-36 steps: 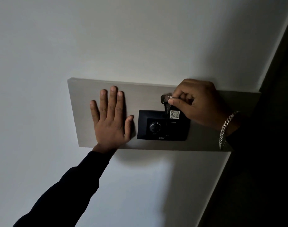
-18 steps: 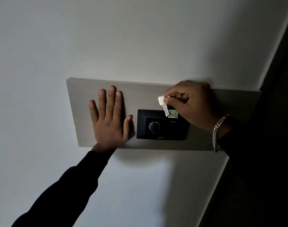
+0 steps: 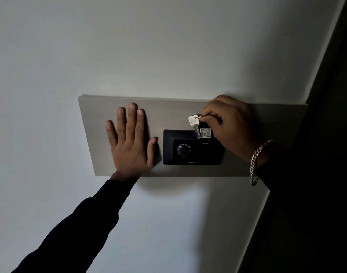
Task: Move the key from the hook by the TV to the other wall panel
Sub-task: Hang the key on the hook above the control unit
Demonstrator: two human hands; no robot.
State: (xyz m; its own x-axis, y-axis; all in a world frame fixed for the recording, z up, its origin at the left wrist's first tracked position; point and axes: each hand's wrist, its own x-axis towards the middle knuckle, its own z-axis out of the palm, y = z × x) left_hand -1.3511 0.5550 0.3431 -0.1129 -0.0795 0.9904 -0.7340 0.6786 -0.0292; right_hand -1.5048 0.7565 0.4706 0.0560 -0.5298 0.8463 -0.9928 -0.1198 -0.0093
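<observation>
The right hand (image 3: 230, 125) is pinching the key (image 3: 194, 125) by its ring, needing a steady hang on the wall panel (image 3: 168, 113), while the left hand (image 3: 130, 142) is pressing flat, fingers spread

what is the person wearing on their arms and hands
Both arms are in long dark sleeves, black or near black, reaching to the wrists. The left hand is bare, with no ring or watch visible. The right hand is also bare, and its wrist carries a chunky silver chain bracelet with flat curb-style links, hanging loose just above the cuff. No gloves.

left hand (image 3: 130, 143) covering panel (image 3: 174, 107) left, bare wall (image 3: 149, 46) above
</observation>
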